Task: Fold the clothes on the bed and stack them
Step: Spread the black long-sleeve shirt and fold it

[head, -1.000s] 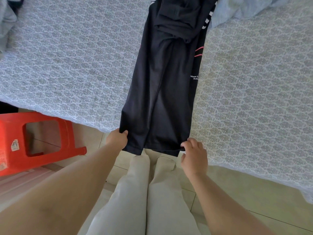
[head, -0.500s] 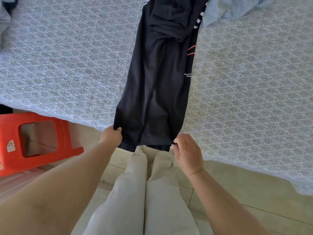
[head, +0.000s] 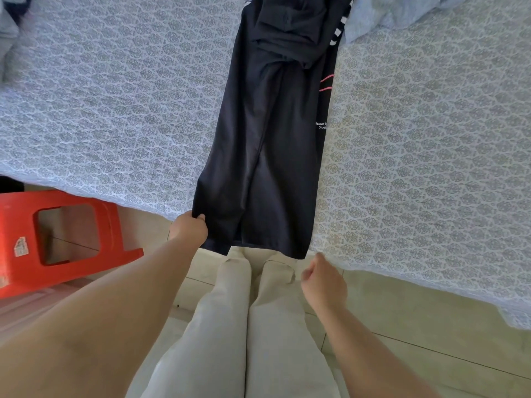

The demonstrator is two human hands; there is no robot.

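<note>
A person stands at the edge of a bed (head: pixel 115 116) covered in a pale blue-grey patterned sheet, looking down at their own arms and light trousers (head: pixel 241 326). A long black garment (head: pixel 267 139) lies stretched along the bed straight ahead of both hands, its near hem hanging just over the bed's edge above the person's legs. Pink lines and small white lettering show on the garment's side nearer the right hand.

The left hand (head: pixel 189 228) pinches the near corner of the hem, fingers curled round the fabric. The right hand (head: pixel 323 278) hangs just below and beside the opposite corner, not touching the cloth, its fingers loosely curled and holding nothing.

Far beyond the right hand, at the top of the bed, a crumpled light blue cloth (head: pixel 388 15) lies beside the black garment. Far beyond the left hand, more pale fabric (head: pixel 8 38) shows at the bed's far corner. A red plastic stool (head: pixel 66 234) stands on the tiled floor (head: pixel 431 326) out to the side of the left arm.
</note>
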